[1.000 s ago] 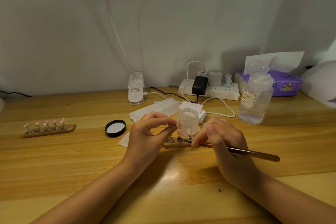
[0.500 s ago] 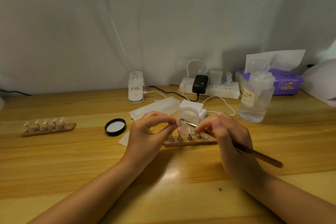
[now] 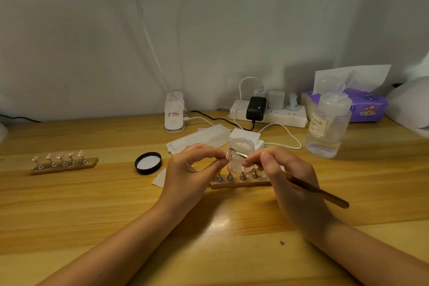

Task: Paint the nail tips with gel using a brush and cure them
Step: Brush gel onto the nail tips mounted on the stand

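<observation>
So the pink nail tip [image 3: 229, 153] is tiny and glossy, held up on its little metal stand right in front of the clear gel jar [image 3: 241, 154], a bit above the wooden holder [image 3: 240, 184]. The left hand [image 3: 189, 174] pinches that stand between thumb and curled fingers, wrist resting low over the wooden desk [image 3: 92, 204]. The right hand [image 3: 292, 183] grips the brush [image 3: 318, 190] like a pencil, fingers tucked tight around it, with the thin metal end angled up and left so the tip is touching or just about touching the nail tip, can't tell which. The brush handle is a brownish, shiny stick pointing back toward the right. The holder is a flat wood strip with a row of silver cone-shaped stands, some carrying pink tips. A second holder [image 3: 65, 165] with five pink tips sits well off to the left. The black jar lid [image 3: 148, 163] lies upside down, white inside showing, between the two holders. Farther back there's a clear pump bottle [image 3: 327, 132] labelled NAIL, a white power strip [image 3: 278, 117] and a purple tissue pack [image 3: 369, 107].
</observation>
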